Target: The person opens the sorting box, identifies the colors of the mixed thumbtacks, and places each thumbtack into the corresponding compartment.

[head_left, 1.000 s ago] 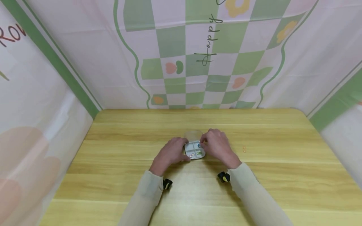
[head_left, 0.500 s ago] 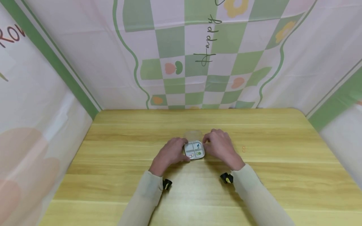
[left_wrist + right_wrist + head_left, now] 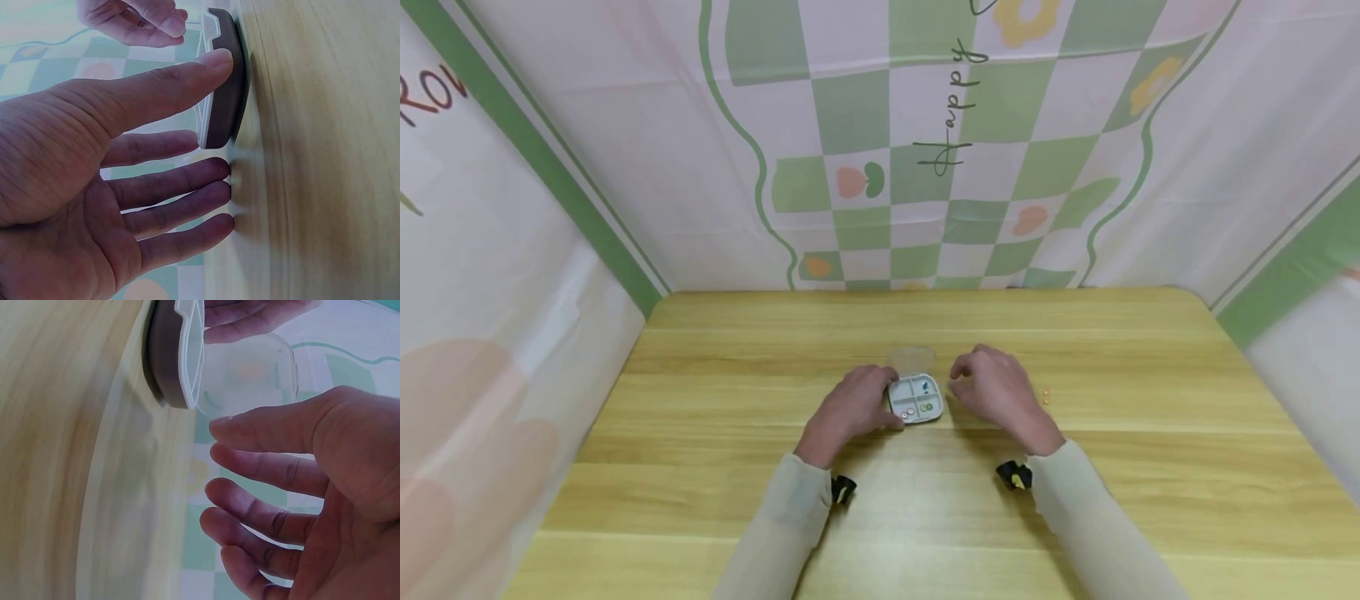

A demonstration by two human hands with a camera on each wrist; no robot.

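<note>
A small pill box (image 3: 916,399) with a white divided tray and a dark outer shell lies open on the table. Its clear lid (image 3: 912,360) is folded back to the far side. Blue pieces (image 3: 926,387) sit in the far right compartment, green ones (image 3: 927,407) in the near right, whitish ones (image 3: 907,412) in the near left. My left hand (image 3: 853,404) holds the box's left end between thumb and index finger, other fingertips resting on the table. My right hand (image 3: 996,392) hovers to the box's right, apart from it, fingers loosely bent, nothing visible between them.
Two small orange pieces (image 3: 1047,397) lie on the wooden table (image 3: 880,517), right of my right hand. A patterned cloth (image 3: 917,167) hangs behind the table's back edge, and more cloth hangs at both sides. Each wrist carries a small black camera mount.
My right hand has drawn back from the box's far right compartment and moved right, leaving the blue pieces in plain view. The left hand and the box have stayed in place.
</note>
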